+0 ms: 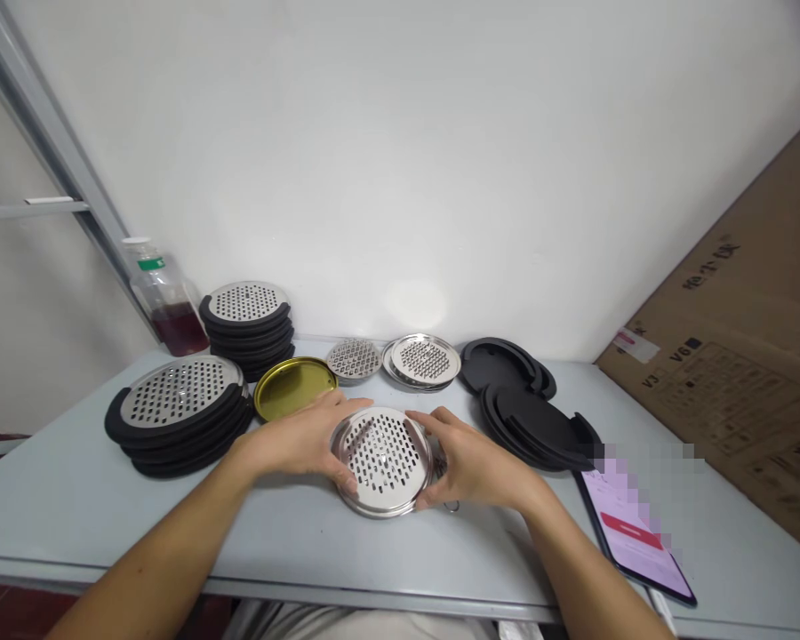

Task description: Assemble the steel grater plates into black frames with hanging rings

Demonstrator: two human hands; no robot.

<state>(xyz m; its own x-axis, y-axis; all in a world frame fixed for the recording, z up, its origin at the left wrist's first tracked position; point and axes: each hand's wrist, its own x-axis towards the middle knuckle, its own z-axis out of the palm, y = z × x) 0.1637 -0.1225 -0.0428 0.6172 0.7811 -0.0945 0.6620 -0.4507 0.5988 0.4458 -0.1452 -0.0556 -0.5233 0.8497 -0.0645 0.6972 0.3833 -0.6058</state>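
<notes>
A round metal grater plate (383,453) with a shiny rim lies near the front middle of the table. My left hand (310,440) curves round its left edge, thumb on the near-left rim and fingers at the far side. At its right edge my right hand (470,458) is closed in the same way, with fingertips on the rim. A small wire ring (452,507) shows beside the right hand, and what it belongs to is mostly hidden. Behind the left hand is a gold-coloured round lid (293,388), partly covered by the fingers.
Loose grater discs (353,359) and rimmed plates (427,360) lie toward the wall. Stacked graters in black holders (180,418) stand left, with another stack (248,324) behind. Black holders (540,427), a phone (633,533) and a cardboard box (740,329) are right. A bottle (173,307) stands back left.
</notes>
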